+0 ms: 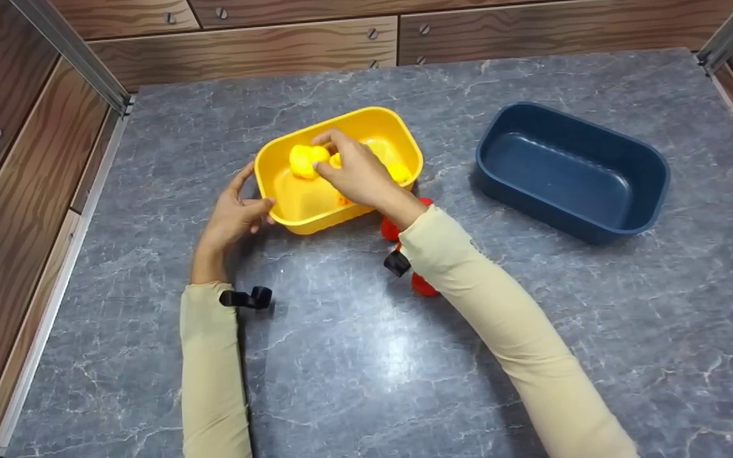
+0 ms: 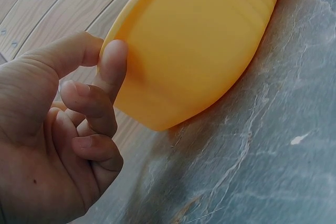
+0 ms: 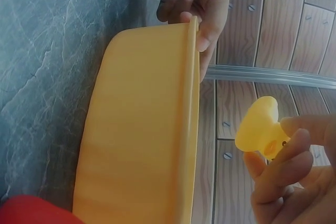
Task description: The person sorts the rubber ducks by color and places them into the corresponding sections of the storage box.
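Note:
A yellow tub (image 1: 300, 219) stands on the marbled grey table, left of centre. My left hand (image 1: 230, 219) pinches its left end at the rim, as the left wrist view shows, with the other fingers curled below. Over the tub, my right hand (image 1: 357, 172) holds a yellow rubber duck (image 1: 306, 160) between thumb and fingers. In the right wrist view the duck (image 3: 260, 127) hangs above the rim level, its orange beak showing. More yellow ducks (image 1: 398, 172) lie in the tub's right part, partly hidden by my right hand.
A dark blue tub (image 1: 573, 213) stands to the right with nothing in it. Red objects (image 1: 424, 285) lie under my right wrist, partly covered by the sleeve. Wood-patterned panels (image 1: 245, 54) border the table at the back and left. Black wrist cameras (image 1: 249, 298) sit on both sleeves.

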